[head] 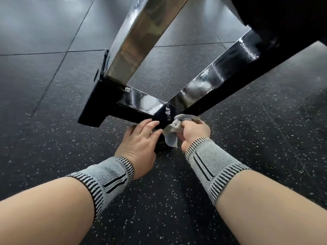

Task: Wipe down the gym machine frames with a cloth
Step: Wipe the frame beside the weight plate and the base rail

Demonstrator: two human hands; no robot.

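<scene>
The right hand (193, 131) covers most of the cloth (172, 133), whose bunched middle is hidden in the palm. The black frame (219, 75) and the silver bar (134, 41) run off the top edge. Both forearms are cut by the bottom edge.

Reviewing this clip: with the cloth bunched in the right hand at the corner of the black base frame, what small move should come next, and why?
Probably slide the cloth up along the black frame bar running to the upper right. The right hand grips it at the bar's near corner, the left hand rests open against the frame beside it, and that bar's glossy top lies directly ahead.
</scene>
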